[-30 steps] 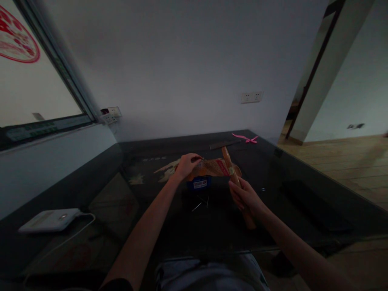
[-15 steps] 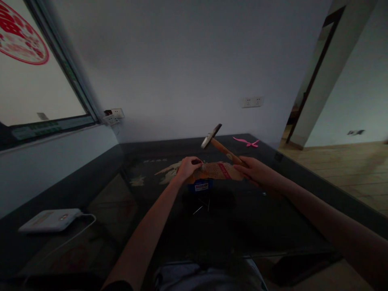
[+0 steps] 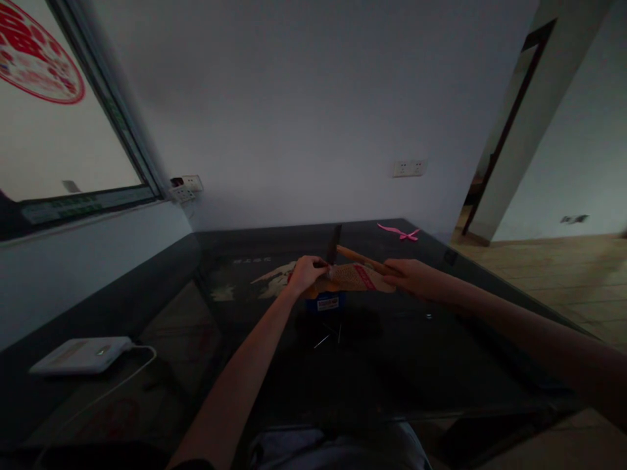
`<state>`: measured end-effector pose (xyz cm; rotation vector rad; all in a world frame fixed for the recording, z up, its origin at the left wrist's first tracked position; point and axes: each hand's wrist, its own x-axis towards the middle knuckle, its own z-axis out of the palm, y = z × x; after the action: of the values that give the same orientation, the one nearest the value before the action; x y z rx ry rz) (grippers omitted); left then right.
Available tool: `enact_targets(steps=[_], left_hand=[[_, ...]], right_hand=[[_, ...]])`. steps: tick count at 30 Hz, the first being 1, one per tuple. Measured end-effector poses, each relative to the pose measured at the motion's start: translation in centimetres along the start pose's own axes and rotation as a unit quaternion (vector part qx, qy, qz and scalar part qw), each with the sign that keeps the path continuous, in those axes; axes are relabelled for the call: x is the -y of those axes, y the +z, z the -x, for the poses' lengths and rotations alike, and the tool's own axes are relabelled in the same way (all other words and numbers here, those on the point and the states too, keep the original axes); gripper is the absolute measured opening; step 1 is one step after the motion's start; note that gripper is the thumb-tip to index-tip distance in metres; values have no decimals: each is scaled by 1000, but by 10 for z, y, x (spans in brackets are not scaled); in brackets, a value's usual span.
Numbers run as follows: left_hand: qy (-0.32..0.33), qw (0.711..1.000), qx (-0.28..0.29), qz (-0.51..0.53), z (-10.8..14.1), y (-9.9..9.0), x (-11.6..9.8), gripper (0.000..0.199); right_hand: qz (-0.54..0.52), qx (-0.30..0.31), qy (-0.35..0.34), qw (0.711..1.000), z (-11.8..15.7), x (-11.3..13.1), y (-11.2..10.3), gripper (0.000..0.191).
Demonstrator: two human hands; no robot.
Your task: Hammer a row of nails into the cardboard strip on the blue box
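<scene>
My right hand (image 3: pixel 411 277) is closed around the wooden handle of a hammer (image 3: pixel 360 255). The hammer's dark head is down close to the fingertips of my left hand (image 3: pixel 307 271); whether it touches anything there I cannot tell. My left hand pinches what looks like a small nail (image 3: pixel 330 268), mostly hidden by the fingers. Under both hands lies a long tan piece with a red band (image 3: pixel 361 277), its exact kind unclear. It rests on a small blue box (image 3: pixel 327 302) with a white label. Several thin metal nails (image 3: pixel 327 338) lie on the table in front of the box.
The dark glossy table (image 3: pixel 401 365) reaches back to a pale wall with sockets (image 3: pixel 409 168). At the left lies a white device (image 3: pixel 81 356) with a cable (image 3: pixel 122 378). A pink ribbon-like thing (image 3: pixel 402 233) is near the back right edge. Something tiny and shiny (image 3: pixel 428 316) lies to the right.
My right hand has swung the hammer down, so its head has dropped from above to beside my left fingertips. The left hand keeps its pinch in nearly the same place.
</scene>
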<state>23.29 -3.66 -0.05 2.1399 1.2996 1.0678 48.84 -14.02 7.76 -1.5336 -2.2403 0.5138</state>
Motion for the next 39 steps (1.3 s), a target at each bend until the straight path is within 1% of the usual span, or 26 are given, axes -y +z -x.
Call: enact_targets(steps=[2, 4, 7, 9, 13, 17, 19, 23, 30, 35, 39], left_hand=[[3, 1000, 1, -5, 0, 0, 0, 16], [7, 1000, -2, -10, 0, -1, -1, 16], [10, 1000, -3, -16, 0, -1, -1, 16], [7, 1000, -3, -14, 0, -1, -1, 17], [-5, 1000, 5, -7, -1, 0, -1, 17], [1, 1000, 2, -17, -2, 0, -2, 14], [-2, 1000, 3, -23, -2, 1, -2, 14], [-15, 1000, 8, -20, -3, 1, 1, 18], [16, 999, 3, -28, -3, 2, 4, 14], [-1, 999, 5, -32, -3, 2, 3, 17], [14, 999, 0, -34, -3, 2, 4, 14]], right_hand=[[4, 0, 2, 1000, 1, 1, -1, 20], [-6, -24, 4, 1000, 2, 3, -3, 19], [-12, -54, -14, 998, 2, 4, -5, 19], [2, -48, -29, 998, 0, 2, -3, 19], [67, -27, -59, 996, -4, -5, 0, 16], [97, -44, -58, 993, -5, -3, -2, 16], [101, -44, -54, 992, -5, -2, -2, 16], [101, -17, -70, 992, -5, -2, 2, 19], [126, -35, -54, 990, -6, 3, 2, 19], [109, -8, -53, 993, -6, -4, 9, 20], [87, -40, -42, 994, -5, -6, 10, 18]])
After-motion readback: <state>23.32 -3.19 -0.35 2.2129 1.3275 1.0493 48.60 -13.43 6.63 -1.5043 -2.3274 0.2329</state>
